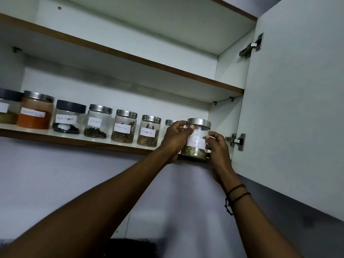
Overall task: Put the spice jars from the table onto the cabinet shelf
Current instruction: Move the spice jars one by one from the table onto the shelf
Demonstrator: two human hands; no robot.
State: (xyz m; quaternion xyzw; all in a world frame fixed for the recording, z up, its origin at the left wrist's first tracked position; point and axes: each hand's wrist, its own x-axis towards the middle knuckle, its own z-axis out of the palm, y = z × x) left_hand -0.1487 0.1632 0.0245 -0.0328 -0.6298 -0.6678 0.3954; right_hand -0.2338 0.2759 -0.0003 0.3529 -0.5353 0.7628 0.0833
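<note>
A glass fennel jar (197, 144) with a steel lid and a white label stands at the right end of the lower cabinet shelf (78, 140). My left hand (175, 139) grips its left side and my right hand (217, 148) holds its right side. To the left runs a row of labelled jars: two cinnamon jars (124, 126) (149, 131), a cloves jar (97, 121), a black pepper jar (68, 117) with a dark lid, and a jar of orange powder (35, 111). Behind my left hand, one more jar (170, 123) is mostly hidden.
The open cabinet door (297, 101) stands at the right with two metal hinges (236, 141). An upper shelf (130, 58) sits above the jars. Another dark-lidded jar (7, 107) is cut off at the far left. Below is a plain wall.
</note>
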